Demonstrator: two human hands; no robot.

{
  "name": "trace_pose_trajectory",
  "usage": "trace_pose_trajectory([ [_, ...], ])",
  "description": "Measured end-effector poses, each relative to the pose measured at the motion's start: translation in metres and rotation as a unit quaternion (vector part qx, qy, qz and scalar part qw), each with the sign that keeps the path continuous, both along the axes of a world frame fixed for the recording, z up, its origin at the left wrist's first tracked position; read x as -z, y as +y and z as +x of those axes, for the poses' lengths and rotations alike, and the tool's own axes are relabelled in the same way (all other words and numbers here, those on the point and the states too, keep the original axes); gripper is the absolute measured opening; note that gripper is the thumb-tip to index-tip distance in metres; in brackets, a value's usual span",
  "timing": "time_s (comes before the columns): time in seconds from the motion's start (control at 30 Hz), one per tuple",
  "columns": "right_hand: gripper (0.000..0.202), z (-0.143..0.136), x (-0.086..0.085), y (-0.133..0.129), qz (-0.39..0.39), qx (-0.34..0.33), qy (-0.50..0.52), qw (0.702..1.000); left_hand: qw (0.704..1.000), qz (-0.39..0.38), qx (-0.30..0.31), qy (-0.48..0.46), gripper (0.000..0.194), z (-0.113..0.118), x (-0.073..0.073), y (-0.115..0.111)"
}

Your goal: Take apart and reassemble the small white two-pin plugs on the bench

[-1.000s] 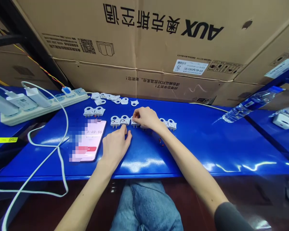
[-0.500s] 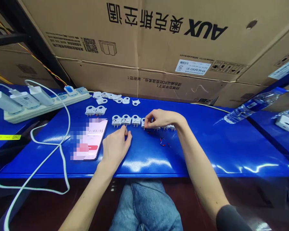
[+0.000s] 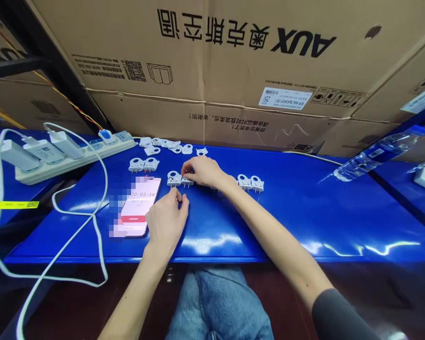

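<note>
White two-pin plug housings with round ring tops stand in a row across the blue table. My right hand (image 3: 202, 171) reaches over the row from the right, its thumb and forefinger pinched at the ring of the second plug housing (image 3: 186, 182); the fingers cover that ring. Beside it on the left, the first plug housing (image 3: 174, 178) shows a dark wire in its ring. My left hand (image 3: 165, 221) is curled closed just below this housing, its fingertips close to the pins; anything between them is hidden. Two plug housings (image 3: 250, 182) show beyond my right wrist.
A phone (image 3: 141, 203) with a running timer lies left of my left hand. Two more plug housings (image 3: 143, 165) stand behind it, with loose white covers (image 3: 163, 143) at the back. A power strip (image 3: 92, 153), white cable (image 3: 94, 245), water bottle (image 3: 382, 151) and large carton (image 3: 212, 71) surround the table.
My right hand has moved left along the row to the second plug housing. My left hand has shifted slightly left. The forearm now covers where small red-and-black parts lay.
</note>
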State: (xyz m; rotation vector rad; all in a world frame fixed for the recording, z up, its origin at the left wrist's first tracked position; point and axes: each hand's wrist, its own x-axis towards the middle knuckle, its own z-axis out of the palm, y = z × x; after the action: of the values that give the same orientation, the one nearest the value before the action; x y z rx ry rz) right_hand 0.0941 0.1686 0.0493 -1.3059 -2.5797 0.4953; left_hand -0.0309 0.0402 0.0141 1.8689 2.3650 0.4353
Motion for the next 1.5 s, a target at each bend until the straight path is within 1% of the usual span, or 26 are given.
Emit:
trace_pose_trajectory([
  [0.1,0.017,-0.002,0.000,0.000,0.001,0.000,-0.017,1.000,1.000,0.001,-0.004,-0.004,0.021,-0.001,0.002,0.000],
  [0.23,0.018,-0.001,-0.003,-0.003,0.006,0.000,-0.014,1.000,1.000,-0.002,-0.003,-0.011,0.021,-0.001,0.001,0.000],
  [0.3,0.019,0.003,-0.009,-0.004,0.010,0.000,-0.008,1.000,1.000,-0.002,-0.003,-0.013,0.021,-0.001,0.000,-0.001],
  [0.37,0.020,0.011,-0.019,-0.006,0.003,0.000,-0.018,1.000,1.000,-0.002,-0.005,-0.014,0.020,0.000,-0.001,-0.001],
  [0.4,0.019,0.016,-0.025,-0.006,-0.013,-0.005,-0.033,0.999,1.000,-0.002,-0.005,-0.015,0.020,0.000,-0.001,-0.001],
  [0.43,0.018,0.023,-0.032,-0.007,-0.047,-0.009,-0.055,0.997,1.000,-0.004,-0.004,-0.016,0.020,0.000,-0.002,-0.001],
  [0.5,0.015,0.038,-0.045,-0.009,-0.152,-0.032,-0.106,0.982,1.000,-0.005,-0.001,-0.020,0.020,0.000,-0.002,-0.002],
  [0.53,0.015,0.045,-0.050,-0.010,-0.181,-0.036,-0.121,0.975,1.000,-0.004,0.000,-0.021,0.021,-0.001,-0.002,-0.002],
  [0.6,0.014,0.058,-0.057,-0.013,-0.210,-0.030,-0.139,0.967,1.000,0.000,0.001,-0.020,0.020,-0.001,-0.001,-0.002],
  [0.67,0.014,0.067,-0.059,-0.015,-0.218,-0.024,-0.145,0.965,1.000,0.003,-0.001,-0.019,0.020,-0.001,0.000,-0.001],
  [0.77,0.018,0.071,-0.057,-0.016,-0.215,-0.020,-0.144,0.966,1.000,0.000,-0.003,-0.021,0.020,-0.001,0.001,-0.001],
  [0.8,0.018,0.070,-0.055,-0.016,-0.204,-0.019,-0.137,0.969,1.000,-0.001,-0.004,-0.021,0.021,-0.001,0.001,-0.001],
  [0.87,0.021,0.062,-0.049,-0.014,-0.157,-0.015,-0.104,0.982,1.000,-0.003,-0.004,-0.019,0.022,-0.001,0.001,-0.001],
  [0.93,0.025,0.048,-0.041,-0.012,-0.086,-0.013,-0.047,0.995,1.000,-0.004,-0.005,-0.017,0.022,0.000,0.000,-0.001],
  [1.0,0.029,0.030,-0.032,-0.010,-0.026,-0.004,-0.021,0.999,1.000,-0.004,-0.008,-0.017,0.021,0.000,0.000,-0.001],
  [1.13,0.028,-0.006,-0.015,-0.003,0.026,-0.033,0.000,0.999,1.000,-0.001,-0.016,-0.023,0.021,-0.002,0.000,-0.001],
  [1.27,0.024,-0.028,-0.005,0.004,0.034,-0.049,0.001,0.998,0.999,0.001,-0.029,-0.029,0.021,-0.004,-0.001,0.000],
  [1.4,0.018,-0.035,-0.003,0.007,0.021,-0.061,-0.023,0.998,0.999,-0.005,-0.035,-0.032,0.021,-0.004,-0.002,0.000],
  [1.5,0.019,-0.038,-0.004,0.006,0.016,-0.069,-0.039,0.997,0.999,-0.008,-0.037,-0.030,0.022,-0.004,-0.002,0.000],
])
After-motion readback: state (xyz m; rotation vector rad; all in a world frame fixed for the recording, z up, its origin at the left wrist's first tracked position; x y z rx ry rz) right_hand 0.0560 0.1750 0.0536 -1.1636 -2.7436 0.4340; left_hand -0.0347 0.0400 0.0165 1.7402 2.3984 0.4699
